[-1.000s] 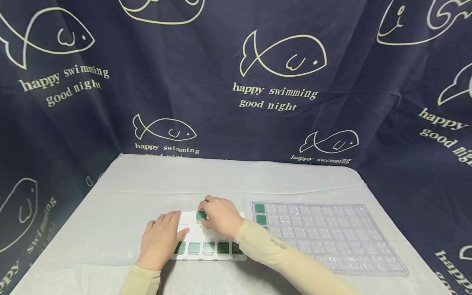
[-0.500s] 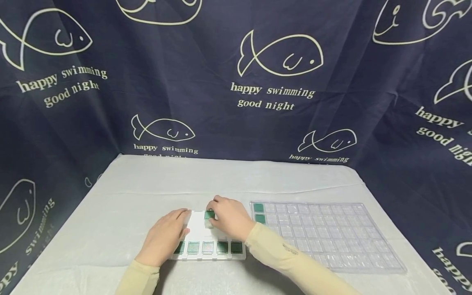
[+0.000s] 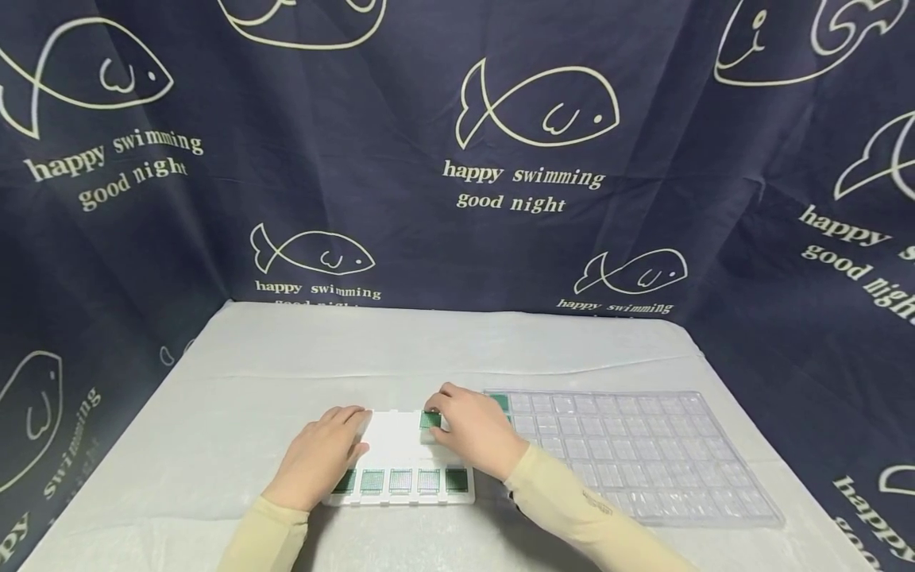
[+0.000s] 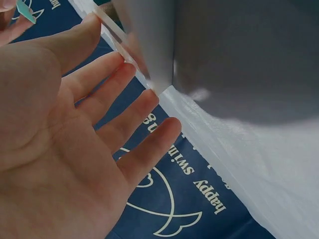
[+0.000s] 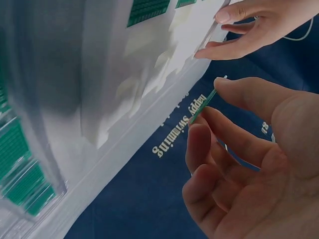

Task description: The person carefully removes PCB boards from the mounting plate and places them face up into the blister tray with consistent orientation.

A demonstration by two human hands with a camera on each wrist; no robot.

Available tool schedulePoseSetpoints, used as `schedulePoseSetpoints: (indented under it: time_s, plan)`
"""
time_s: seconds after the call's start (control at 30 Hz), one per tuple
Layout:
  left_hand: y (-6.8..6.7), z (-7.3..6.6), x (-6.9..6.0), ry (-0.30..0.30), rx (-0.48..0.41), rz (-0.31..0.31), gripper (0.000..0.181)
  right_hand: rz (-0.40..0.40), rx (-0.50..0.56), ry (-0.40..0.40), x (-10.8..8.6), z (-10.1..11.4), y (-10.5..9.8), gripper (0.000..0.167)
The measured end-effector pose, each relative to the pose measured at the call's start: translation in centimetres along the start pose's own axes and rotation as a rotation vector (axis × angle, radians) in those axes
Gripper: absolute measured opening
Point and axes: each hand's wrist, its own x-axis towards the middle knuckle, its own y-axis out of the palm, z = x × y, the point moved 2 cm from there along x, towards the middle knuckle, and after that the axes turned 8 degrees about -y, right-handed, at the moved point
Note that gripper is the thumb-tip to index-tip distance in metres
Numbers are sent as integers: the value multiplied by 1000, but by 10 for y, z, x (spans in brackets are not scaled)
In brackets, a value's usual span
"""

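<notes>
My right hand pinches a small green circuit board by its edges between thumb and fingers. In the head view this board is above the far right part of a white tray. My left hand rests at the tray's left end. In the left wrist view, the left fingers are fairly straight, their tips along the tray's edge. A row of green boards sits in the tray's near slots. The left palm hides part of that row.
Right of the white tray lies a clear plastic compartment tray. Green boards fill some of its left-end cells, partly hidden by my right hand. A dark blue curtain with fish prints stands behind the white-covered table.
My right hand has moved right with the pinched board, from over the white tray's middle to its right part. The left hand shifted slightly, then stayed at the tray's left end.
</notes>
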Motion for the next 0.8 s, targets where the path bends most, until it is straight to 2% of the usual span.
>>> schedulePoseSetpoints:
  time_s: [0.3, 0.8]
  plan:
    - [2, 2, 0, -9, -3, -4, 48, -10, 7, 40, -16, -8, -5, 25]
    - [-3, -2, 2, -11, -2, 16, 47, -37, 0, 74, -57, -18, -8, 26]
